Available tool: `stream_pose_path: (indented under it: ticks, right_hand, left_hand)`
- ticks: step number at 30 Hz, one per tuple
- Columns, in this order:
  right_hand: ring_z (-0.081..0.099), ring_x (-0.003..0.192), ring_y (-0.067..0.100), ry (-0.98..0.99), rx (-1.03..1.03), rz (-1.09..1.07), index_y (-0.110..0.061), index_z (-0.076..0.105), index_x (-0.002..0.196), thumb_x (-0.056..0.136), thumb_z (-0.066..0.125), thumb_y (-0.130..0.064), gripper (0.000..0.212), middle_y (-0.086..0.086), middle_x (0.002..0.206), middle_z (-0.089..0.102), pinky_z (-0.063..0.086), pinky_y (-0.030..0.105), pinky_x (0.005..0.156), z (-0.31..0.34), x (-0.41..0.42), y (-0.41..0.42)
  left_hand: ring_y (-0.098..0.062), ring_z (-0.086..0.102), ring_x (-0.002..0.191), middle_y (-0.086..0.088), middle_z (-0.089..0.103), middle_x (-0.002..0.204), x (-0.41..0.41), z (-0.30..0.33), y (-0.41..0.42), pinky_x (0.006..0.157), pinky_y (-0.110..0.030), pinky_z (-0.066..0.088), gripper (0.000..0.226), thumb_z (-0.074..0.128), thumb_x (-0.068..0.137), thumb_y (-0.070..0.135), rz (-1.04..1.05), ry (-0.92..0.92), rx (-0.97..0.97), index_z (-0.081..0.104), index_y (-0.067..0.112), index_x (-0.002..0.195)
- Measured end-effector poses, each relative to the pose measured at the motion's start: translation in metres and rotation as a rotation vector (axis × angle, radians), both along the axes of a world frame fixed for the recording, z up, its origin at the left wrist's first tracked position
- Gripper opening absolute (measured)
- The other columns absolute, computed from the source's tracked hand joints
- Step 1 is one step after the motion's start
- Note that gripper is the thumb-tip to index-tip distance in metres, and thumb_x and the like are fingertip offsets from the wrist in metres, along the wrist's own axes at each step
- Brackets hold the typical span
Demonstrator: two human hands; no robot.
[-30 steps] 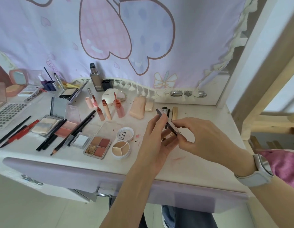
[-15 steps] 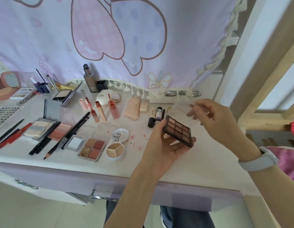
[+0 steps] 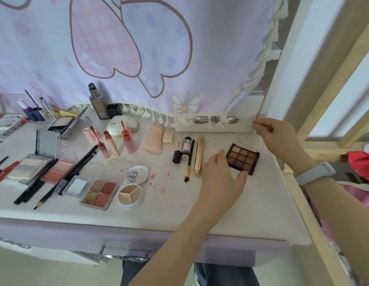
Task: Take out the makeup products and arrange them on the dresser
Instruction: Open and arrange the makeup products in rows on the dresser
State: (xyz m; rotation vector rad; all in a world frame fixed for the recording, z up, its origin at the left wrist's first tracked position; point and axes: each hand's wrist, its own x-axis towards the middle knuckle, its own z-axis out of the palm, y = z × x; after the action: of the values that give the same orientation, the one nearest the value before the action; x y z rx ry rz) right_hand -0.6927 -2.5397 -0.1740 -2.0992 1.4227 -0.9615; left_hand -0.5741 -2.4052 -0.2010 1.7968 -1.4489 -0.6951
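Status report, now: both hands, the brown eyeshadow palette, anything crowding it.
Left hand fingers on eyeshadow palette, flat on dresser. Right hand pinches clear lid. Gold tube close on palette's left.

Setting: a home bedroom, at a vanity. Indicators: a white dresser (image 3: 231,213) with a lilac drawer front, a cartoon-print curtain (image 3: 138,48) with tassel trim hanging behind it, a pale wooden bed frame (image 3: 332,83) alongside, and cosmetics spread across the top.
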Motion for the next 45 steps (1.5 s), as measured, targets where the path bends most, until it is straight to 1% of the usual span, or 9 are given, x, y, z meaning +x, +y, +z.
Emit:
stream_pose_path:
  ticks: [3, 8, 15, 22, 29, 32, 35, 38, 45]
  right_hand:
    - [0.057, 0.073, 0.013, -0.044, 0.002, -0.088, -0.012, 0.067, 0.101, 0.091, 0.052, -0.022, 0.021, -0.005, 0.088, 0.065, 0.044, 0.023, 0.076, -0.005, -0.005, -0.003]
    - [0.059, 0.044, 0.005, -0.201, 0.038, -0.193, -0.015, 0.059, 0.09, 0.089, 0.052, -0.024, 0.012, -0.008, 0.072, 0.06, 0.038, 0.004, 0.042, -0.016, -0.007, -0.003]
    - [0.061, 0.043, 0.003, -0.334, 0.093, -0.245, -0.018, 0.056, 0.094, 0.088, 0.051, -0.031, 0.015, -0.001, 0.073, 0.062, 0.054, 0.034, 0.066, -0.023, -0.004, -0.003]
    - [0.06, 0.061, 0.008, -0.339, 0.126, -0.175, -0.016, 0.047, 0.125, 0.09, 0.051, -0.03, 0.038, -0.002, 0.095, 0.055, 0.048, 0.012, 0.047, -0.029, -0.005, 0.0]
    - [0.05, 0.101, 0.018, -0.222, -0.159, -0.213, -0.008, 0.043, 0.131, 0.093, 0.048, -0.023, 0.041, 0.01, 0.121, 0.05, 0.041, 0.03, 0.088, -0.03, -0.006, 0.021]
    - [0.051, 0.095, 0.022, -0.214, -0.401, -0.158, -0.001, 0.053, 0.118, 0.089, 0.048, -0.012, 0.031, 0.015, 0.112, 0.053, 0.039, 0.023, 0.081, -0.023, 0.0, 0.04]
    - [0.053, 0.079, 0.011, -0.175, -0.349, 0.011, -0.006, 0.058, 0.11, 0.089, 0.05, -0.007, 0.023, 0.004, 0.099, 0.057, 0.039, 0.011, 0.068, -0.02, 0.015, 0.056]
    - [0.052, 0.071, -0.001, -0.055, -0.138, 0.207, -0.013, 0.06, 0.111, 0.09, 0.051, -0.013, 0.022, -0.006, 0.087, 0.058, 0.037, 0.006, 0.067, -0.027, 0.039, 0.074]
    - [0.044, 0.078, 0.015, 0.239, -0.037, 0.373, -0.019, 0.053, 0.124, 0.093, 0.046, -0.027, 0.033, -0.001, 0.076, 0.046, 0.029, 0.022, 0.07, -0.035, 0.081, 0.081]
  left_hand:
    - [-0.023, 0.021, 0.131, -0.008, 0.022, 0.148, -0.007, -0.005, -0.009, 0.107, -0.03, 0.02, 0.077, 0.054, 0.088, 0.039, 0.018, -0.22, -0.021, 0.013, 0.007, 0.145]
    - [-0.029, 0.017, 0.135, -0.016, 0.013, 0.152, -0.009, -0.008, -0.024, 0.11, -0.033, 0.014, 0.076, 0.052, 0.09, 0.037, 0.056, -0.412, -0.015, 0.01, 0.003, 0.145]
    - [-0.027, 0.017, 0.136, -0.009, 0.028, 0.147, -0.007, -0.014, -0.029, 0.107, -0.039, 0.015, 0.071, 0.044, 0.092, 0.04, 0.019, -0.488, 0.018, 0.015, 0.001, 0.144]
    - [-0.026, 0.01, 0.14, -0.01, 0.021, 0.151, -0.004, -0.018, -0.037, 0.109, -0.039, 0.012, 0.075, 0.043, 0.092, 0.041, 0.009, -0.498, 0.01, 0.008, 0.001, 0.145]
    - [-0.024, 0.009, 0.142, -0.01, 0.017, 0.153, 0.001, -0.012, -0.02, 0.112, -0.036, 0.013, 0.063, 0.041, 0.095, 0.035, -0.055, -0.513, -0.048, 0.016, 0.007, 0.146]
    - [-0.026, 0.029, 0.136, -0.012, 0.037, 0.145, 0.009, -0.004, 0.009, 0.108, -0.038, 0.025, 0.046, 0.049, 0.093, 0.026, -0.053, -0.46, -0.18, 0.042, 0.007, 0.134]
    - [-0.032, 0.052, 0.119, -0.015, 0.059, 0.123, 0.023, -0.006, 0.04, 0.095, -0.044, 0.042, 0.032, 0.066, 0.082, 0.015, 0.059, -0.518, -0.338, 0.062, 0.005, 0.112]
    - [-0.033, 0.052, 0.117, -0.014, 0.057, 0.123, 0.041, -0.011, 0.061, 0.093, -0.044, 0.043, 0.037, 0.068, 0.08, 0.014, 0.181, -0.516, -0.305, 0.06, 0.004, 0.114]
    - [-0.031, 0.03, 0.134, -0.016, 0.034, 0.145, 0.056, -0.028, 0.074, 0.108, -0.04, 0.028, 0.062, 0.049, 0.092, 0.034, 0.256, -0.593, -0.026, 0.03, 0.002, 0.141]
